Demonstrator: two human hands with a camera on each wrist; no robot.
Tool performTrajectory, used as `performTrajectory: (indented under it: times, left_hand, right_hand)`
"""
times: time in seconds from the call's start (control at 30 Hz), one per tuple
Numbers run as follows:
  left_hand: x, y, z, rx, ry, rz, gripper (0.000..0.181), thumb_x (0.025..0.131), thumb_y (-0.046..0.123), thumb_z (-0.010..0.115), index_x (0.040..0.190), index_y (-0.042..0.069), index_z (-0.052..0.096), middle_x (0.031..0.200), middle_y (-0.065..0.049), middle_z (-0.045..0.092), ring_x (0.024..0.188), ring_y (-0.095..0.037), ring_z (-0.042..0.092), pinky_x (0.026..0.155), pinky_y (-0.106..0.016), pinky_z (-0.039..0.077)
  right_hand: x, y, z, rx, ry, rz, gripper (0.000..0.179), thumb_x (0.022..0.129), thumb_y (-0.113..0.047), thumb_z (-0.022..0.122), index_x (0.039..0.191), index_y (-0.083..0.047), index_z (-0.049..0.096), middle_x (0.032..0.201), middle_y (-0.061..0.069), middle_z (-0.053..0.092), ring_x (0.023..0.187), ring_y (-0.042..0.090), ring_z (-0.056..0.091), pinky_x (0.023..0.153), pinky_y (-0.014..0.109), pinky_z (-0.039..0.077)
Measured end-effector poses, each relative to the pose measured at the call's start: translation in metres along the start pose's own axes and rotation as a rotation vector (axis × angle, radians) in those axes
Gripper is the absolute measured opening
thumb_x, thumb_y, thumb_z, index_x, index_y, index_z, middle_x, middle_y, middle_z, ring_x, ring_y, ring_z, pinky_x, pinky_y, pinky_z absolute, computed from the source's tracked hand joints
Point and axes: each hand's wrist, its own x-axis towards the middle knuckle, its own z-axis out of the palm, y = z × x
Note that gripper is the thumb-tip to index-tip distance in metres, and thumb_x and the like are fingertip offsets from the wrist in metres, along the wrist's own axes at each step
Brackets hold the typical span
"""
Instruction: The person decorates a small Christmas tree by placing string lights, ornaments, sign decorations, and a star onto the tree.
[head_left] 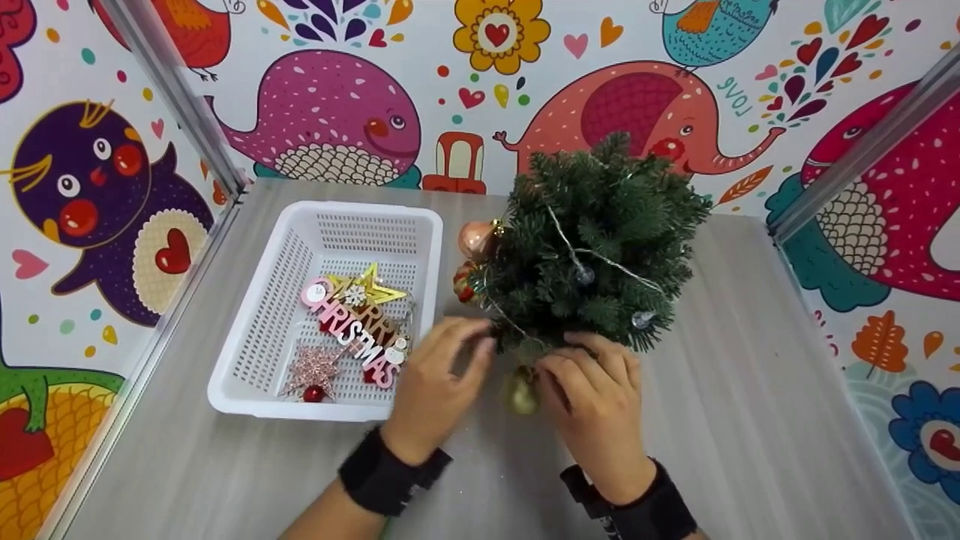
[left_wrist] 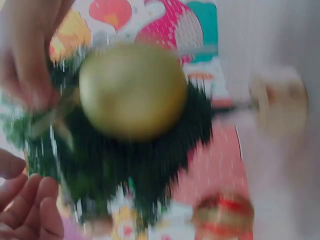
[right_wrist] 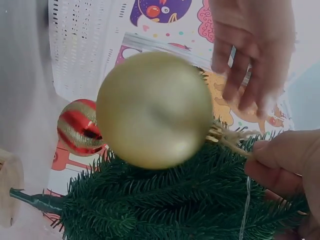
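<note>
A small green Christmas tree stands on the table, wound with a light wire. At its near side hangs a gold ball ornament, large in the right wrist view. My right hand pinches the ball's twine loop between thumb and forefinger, among the branches. Across from it, my left hand is at the tree's left edge, fingers loosely bent and nothing in them. A red-and-gold striped ball and a peach ball hang on the tree's left side. The left wrist view is blurred.
Left of the tree sits a white basket with a "Merry Christmas" sign, a gold star and a pink glitter star. The tree has a wooden base. Cartoon-printed walls enclose the table.
</note>
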Motion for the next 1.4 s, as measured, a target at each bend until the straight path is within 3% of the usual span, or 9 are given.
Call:
performTrajectory:
  times: [0.1,0.2,0.33,0.5,0.77,1.0,1.1,1.23,1.4]
  left_hand:
    - [0.005,-0.025,-0.026,0.09,-0.02,-0.064,0.024,0.089,0.004,0.074,0.111,-0.002,0.069,0.103,-0.014,0.074,0.085,-0.023,0.071,0.074,-0.033,0.062]
    - [0.01,-0.05,-0.056,0.168,-0.1,-0.236,0.027,0.093,0.008,0.074,0.119,0.0,0.069,0.108,-0.014,0.073,0.088,-0.024,0.071,0.073,-0.038,0.062]
    - [0.017,-0.084,-0.085,0.256,-0.276,-0.473,0.034,0.1,0.018,0.068,0.131,0.003,0.066,0.119,-0.014,0.071,0.094,-0.027,0.07,0.077,-0.044,0.061]
    - [0.021,-0.118,-0.104,0.329,-0.52,-0.59,0.039,0.102,0.024,0.064,0.135,0.001,0.062,0.128,-0.02,0.067,0.108,-0.038,0.069,0.093,-0.055,0.057]
    - [0.023,-0.15,-0.118,0.477,-0.934,-0.578,0.057,0.096,0.026,0.07,0.138,-0.011,0.056,0.127,-0.033,0.065,0.111,-0.05,0.066,0.096,-0.064,0.053]
    - [0.02,-0.161,-0.112,0.557,-1.256,-0.562,0.036,0.081,0.029,0.081,0.099,0.001,0.067,0.088,-0.011,0.07,0.079,-0.031,0.066,0.076,-0.052,0.056]
    - [0.018,-0.155,-0.108,0.596,-1.379,-0.559,0.048,0.075,0.035,0.089,0.102,0.001,0.068,0.09,-0.01,0.07,0.084,-0.03,0.065,0.082,-0.051,0.056]
    - [0.015,-0.147,-0.106,0.672,-1.48,-0.493,0.068,0.066,0.039,0.097,0.111,-0.001,0.066,0.099,-0.016,0.072,0.095,-0.036,0.069,0.089,-0.053,0.058]
    - [0.009,-0.157,-0.104,0.672,-1.487,-0.477,0.065,0.069,0.021,0.095,0.117,-0.005,0.061,0.098,-0.021,0.07,0.091,-0.036,0.068,0.087,-0.051,0.06]
  right_hand:
    - [-0.001,0.0,-0.001,0.028,0.016,-0.005,0.015,0.104,-0.022,0.063,0.097,-0.014,0.073,0.096,0.002,0.075,0.11,0.025,0.065,0.099,0.041,0.04]
    - [-0.002,0.0,-0.003,0.076,0.068,-0.019,0.015,0.103,-0.023,0.065,0.099,-0.011,0.073,0.098,0.004,0.075,0.108,0.027,0.066,0.097,0.04,0.041]
    - [-0.003,-0.001,-0.008,0.162,0.17,-0.034,0.02,0.104,-0.021,0.064,0.1,-0.004,0.072,0.097,0.01,0.074,0.107,0.031,0.066,0.1,0.038,0.042]
    - [-0.006,-0.003,-0.015,0.276,0.341,-0.055,0.024,0.104,-0.016,0.063,0.091,0.003,0.07,0.084,0.017,0.07,0.095,0.034,0.065,0.097,0.032,0.046]
    - [-0.019,0.002,-0.024,0.346,0.472,-0.059,0.029,0.101,-0.014,0.064,0.079,0.006,0.068,0.066,0.014,0.059,0.074,0.027,0.058,0.077,0.029,0.045]
    - [-0.031,0.014,-0.029,0.347,0.439,0.0,0.033,0.101,-0.014,0.064,0.077,0.007,0.067,0.066,0.016,0.06,0.074,0.026,0.058,0.078,0.026,0.044]
    - [-0.035,0.017,-0.032,0.345,0.409,0.03,0.034,0.102,-0.016,0.063,0.078,0.007,0.067,0.067,0.016,0.061,0.075,0.026,0.058,0.081,0.024,0.045]
    - [-0.039,0.02,-0.034,0.343,0.387,0.05,0.034,0.103,-0.017,0.062,0.078,0.007,0.068,0.068,0.016,0.062,0.075,0.026,0.058,0.081,0.025,0.045]
    - [-0.045,0.025,-0.035,0.33,0.363,0.07,0.035,0.103,-0.018,0.061,0.08,0.007,0.068,0.069,0.016,0.063,0.075,0.026,0.058,0.079,0.026,0.044]
